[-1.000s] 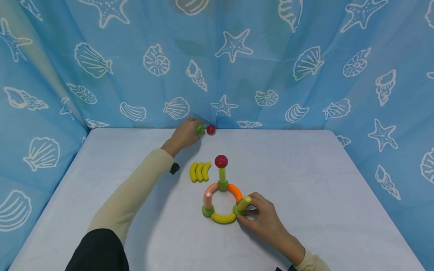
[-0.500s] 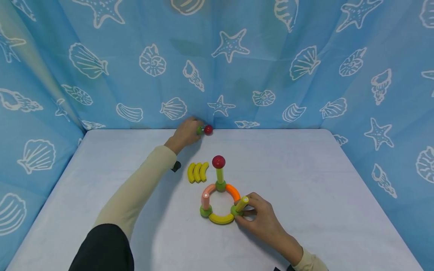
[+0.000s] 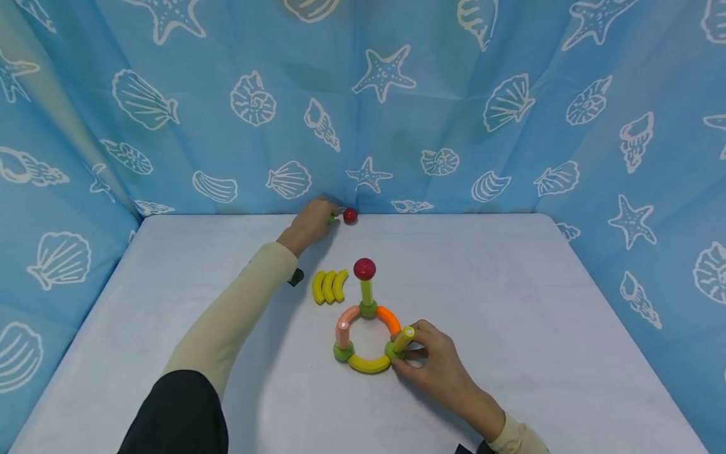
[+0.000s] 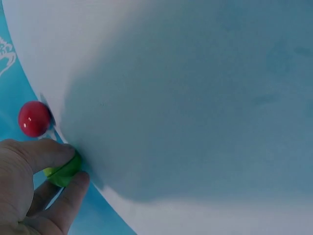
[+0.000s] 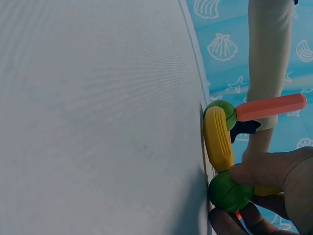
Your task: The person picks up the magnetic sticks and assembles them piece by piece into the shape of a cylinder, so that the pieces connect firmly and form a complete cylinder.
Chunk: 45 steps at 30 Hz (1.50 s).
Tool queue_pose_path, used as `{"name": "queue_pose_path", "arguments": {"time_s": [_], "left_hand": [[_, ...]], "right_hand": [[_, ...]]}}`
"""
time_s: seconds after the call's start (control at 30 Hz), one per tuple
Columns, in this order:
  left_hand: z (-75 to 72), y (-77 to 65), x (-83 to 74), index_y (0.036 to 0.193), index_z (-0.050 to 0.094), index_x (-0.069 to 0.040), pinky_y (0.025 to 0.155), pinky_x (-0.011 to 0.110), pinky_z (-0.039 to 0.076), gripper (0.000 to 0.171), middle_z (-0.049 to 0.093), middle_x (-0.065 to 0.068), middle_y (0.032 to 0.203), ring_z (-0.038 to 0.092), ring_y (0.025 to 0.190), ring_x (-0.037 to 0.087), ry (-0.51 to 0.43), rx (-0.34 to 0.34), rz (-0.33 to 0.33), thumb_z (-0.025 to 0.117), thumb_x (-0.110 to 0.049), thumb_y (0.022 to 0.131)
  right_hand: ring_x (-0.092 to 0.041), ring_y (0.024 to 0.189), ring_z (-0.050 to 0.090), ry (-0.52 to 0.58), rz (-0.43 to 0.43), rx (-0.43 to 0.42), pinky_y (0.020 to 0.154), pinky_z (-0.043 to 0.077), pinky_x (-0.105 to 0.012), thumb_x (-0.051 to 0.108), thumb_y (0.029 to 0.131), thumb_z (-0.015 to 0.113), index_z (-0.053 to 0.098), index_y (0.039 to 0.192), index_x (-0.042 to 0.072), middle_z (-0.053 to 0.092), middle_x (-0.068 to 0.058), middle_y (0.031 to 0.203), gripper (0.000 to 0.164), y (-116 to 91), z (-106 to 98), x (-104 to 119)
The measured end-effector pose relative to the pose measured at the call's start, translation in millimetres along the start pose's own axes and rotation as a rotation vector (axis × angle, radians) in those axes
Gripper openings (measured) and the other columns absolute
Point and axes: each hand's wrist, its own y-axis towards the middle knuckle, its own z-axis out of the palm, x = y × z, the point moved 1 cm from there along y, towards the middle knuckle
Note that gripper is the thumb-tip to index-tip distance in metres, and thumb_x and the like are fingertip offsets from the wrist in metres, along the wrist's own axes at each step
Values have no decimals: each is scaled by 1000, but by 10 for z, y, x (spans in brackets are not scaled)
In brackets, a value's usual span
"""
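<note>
At the table's far edge, my left hand [image 3: 311,224] pinches a green ball [image 4: 64,172] between thumb and fingers. Just right of it lies a red ball [image 3: 350,216]. My right hand [image 3: 439,362] grips a green ball joint [image 5: 230,191] at the right corner of a ring of toy pieces. Curved yellow [image 3: 370,365], orange [image 3: 389,320] and pink [image 3: 348,313] pieces form that ring, joined by green balls. A yellow rod [image 3: 404,339], a pink rod [image 3: 343,334] and a light green rod [image 3: 367,292] rise from the joints. Another red ball [image 3: 365,269] tops the light green rod.
Three curved yellow pieces [image 3: 329,287] lie side by side behind the ring, to its left. The white table [image 3: 482,271] ends at a blue curtain [image 3: 397,126] with shell and starfish prints.
My left fingers have come round the green ball and now cover most of it. My right hand keeps its grip on the ring's joint. The head view has shifted slightly.
</note>
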Motion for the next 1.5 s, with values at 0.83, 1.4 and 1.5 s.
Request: {"name": "queue_pose_path", "arguments": {"time_s": [0.83, 1.4, 1.5], "left_hand": [[-120, -201, 116, 121, 70, -3, 99, 39, 49, 32, 64, 12, 120, 55, 109, 28, -21, 12, 10, 66, 4, 90], [-129, -596, 304, 117, 72, -1, 96, 44, 50, 31, 67, 17, 113, 59, 111, 33, -2, -31, 44, 63, 6, 87], [-114, -670, 335, 116, 72, 0, 97, 44, 50, 31, 67, 17, 115, 59, 113, 33, -20, -37, 40, 64, 5, 87]], "right_hand": [[-13, 85, 66, 2, 3, 3, 69, 59, -26, -9, 71, 85, 67, 92, 14, 56, 5, 92, 36, -6, -4, -4], [-11, 84, 65, -1, -23, -15, 68, 59, -26, -9, 70, 86, 69, 92, 12, 56, 6, 91, 35, 3, -2, -2], [-12, 84, 65, 6, -22, -13, 68, 59, -26, -8, 70, 85, 69, 93, 11, 56, 6, 91, 34, -5, 4, 0]]}}
